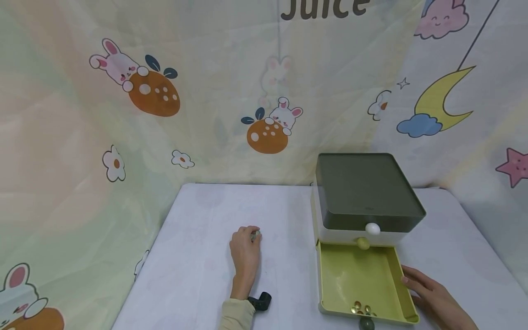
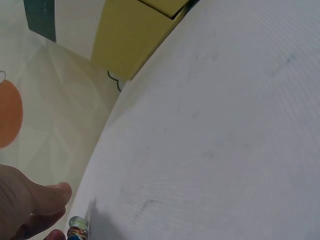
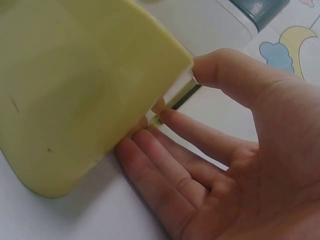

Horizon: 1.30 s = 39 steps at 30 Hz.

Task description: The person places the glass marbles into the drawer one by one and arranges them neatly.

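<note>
Left hand [image 1: 246, 250]: grip narrow, thumb and fingers bent round a few small glass marbles [image 2: 77, 229]; one pale green, a darker streaked one below it, the rest hidden. Marbles sit at the fingertips, just above or on the white table [image 1: 198, 256]; cannot tell which. Behind the grip, toward the viewer, a black wrist strap [image 1: 261, 301] and a pale sleeve [image 1: 237, 314].

Well to the right of that grip, a yellow-green drawer [image 1: 350, 275], pulled out. More marbles [image 1: 358, 305], gold-tinted, lie clustered inside at its near end, by the dark green knob [image 1: 366, 323] on its front.

Right hand [image 1: 439, 300], beyond the drawer: holding nothing, fingers extended, tips touching the drawer's right outer wall, thumb at its corner.

Farther from both hands, above the drawer, a cabinet [image 1: 367, 183], dark green on top. Behind everything, a printed cloth [image 1: 214, 137] with rabbits and a moon.
</note>
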Available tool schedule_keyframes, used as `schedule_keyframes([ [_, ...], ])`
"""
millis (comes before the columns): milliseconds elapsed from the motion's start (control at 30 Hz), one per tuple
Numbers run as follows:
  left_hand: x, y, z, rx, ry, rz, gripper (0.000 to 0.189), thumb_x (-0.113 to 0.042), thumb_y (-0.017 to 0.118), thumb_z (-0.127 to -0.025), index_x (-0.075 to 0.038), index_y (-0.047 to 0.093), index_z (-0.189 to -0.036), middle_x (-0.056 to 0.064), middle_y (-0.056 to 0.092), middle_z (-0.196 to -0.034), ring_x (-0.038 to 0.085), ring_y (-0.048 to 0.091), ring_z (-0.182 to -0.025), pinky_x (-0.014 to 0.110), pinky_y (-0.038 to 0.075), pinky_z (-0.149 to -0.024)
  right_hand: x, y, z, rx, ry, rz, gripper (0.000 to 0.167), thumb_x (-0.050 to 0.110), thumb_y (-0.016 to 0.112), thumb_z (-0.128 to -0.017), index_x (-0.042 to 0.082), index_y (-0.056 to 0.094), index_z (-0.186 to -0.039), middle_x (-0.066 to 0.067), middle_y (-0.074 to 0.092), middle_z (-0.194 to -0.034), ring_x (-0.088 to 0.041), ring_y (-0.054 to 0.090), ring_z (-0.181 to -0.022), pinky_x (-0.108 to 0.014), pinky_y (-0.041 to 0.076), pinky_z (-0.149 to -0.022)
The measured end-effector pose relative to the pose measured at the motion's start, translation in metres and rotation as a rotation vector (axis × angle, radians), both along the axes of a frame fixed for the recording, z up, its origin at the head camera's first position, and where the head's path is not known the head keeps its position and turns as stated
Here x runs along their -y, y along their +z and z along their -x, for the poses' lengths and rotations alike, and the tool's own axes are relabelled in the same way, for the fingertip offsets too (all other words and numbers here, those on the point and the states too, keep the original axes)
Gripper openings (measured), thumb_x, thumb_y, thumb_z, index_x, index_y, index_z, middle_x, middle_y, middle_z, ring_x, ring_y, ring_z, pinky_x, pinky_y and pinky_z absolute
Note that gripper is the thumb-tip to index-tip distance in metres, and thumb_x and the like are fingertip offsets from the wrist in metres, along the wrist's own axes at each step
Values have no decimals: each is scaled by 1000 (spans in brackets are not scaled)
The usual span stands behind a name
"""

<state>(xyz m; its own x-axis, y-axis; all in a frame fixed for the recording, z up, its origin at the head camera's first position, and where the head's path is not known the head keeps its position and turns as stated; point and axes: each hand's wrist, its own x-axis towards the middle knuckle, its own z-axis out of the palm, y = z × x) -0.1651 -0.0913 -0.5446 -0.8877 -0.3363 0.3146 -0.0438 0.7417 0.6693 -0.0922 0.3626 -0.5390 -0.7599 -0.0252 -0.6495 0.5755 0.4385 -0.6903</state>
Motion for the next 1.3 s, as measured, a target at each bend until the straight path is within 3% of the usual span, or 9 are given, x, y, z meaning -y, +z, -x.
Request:
schedule_keyframes([
  [267,-15,24,-6,-17,-29,-58,20,-9,88,-82,-14,81,-100,1,75,-94,20,63,-86,33,46,-76,0,0,0,-3,6,-8,110,73,48,-99,-8,10,-163,-38,8,-167,-60,21,-150,-61,46,-112],
  [567,-42,46,-17,4,-212,-201,19,-13,85,-87,-17,80,-105,-4,74,-99,22,63,-92,26,45,-78,-1,0,0,4,28,-23,108,73,45,-101,-9,10,-162,-38,7,-167,-60,21,-149,-60,47,-111],
  [867,-73,46,-27,40,-392,-237,16,-20,83,-90,-20,79,-106,-7,73,-105,22,65,-101,27,48,-85,-3,-2,2,1,31,-20,108,72,45,-101,-9,10,-163,-38,7,-167,-60,22,-150,-59,48,-111],
  [1067,-93,44,-33,78,-465,-255,14,-21,82,-91,-23,79,-105,-7,70,-110,19,64,-108,28,49,-91,-5,-3,2,8,25,-25,110,74,45,-100,-9,10,-162,-38,7,-166,-60,22,-149,-60,47,-111],
  [1300,-112,38,-40,76,-530,-273,11,-18,83,-89,-20,80,-99,-5,66,-107,12,59,-105,24,46,-88,-4,-3,3,10,17,-7,111,75,46,-99,-8,8,-163,-38,6,-167,-61,19,-150,-59,47,-112],
])
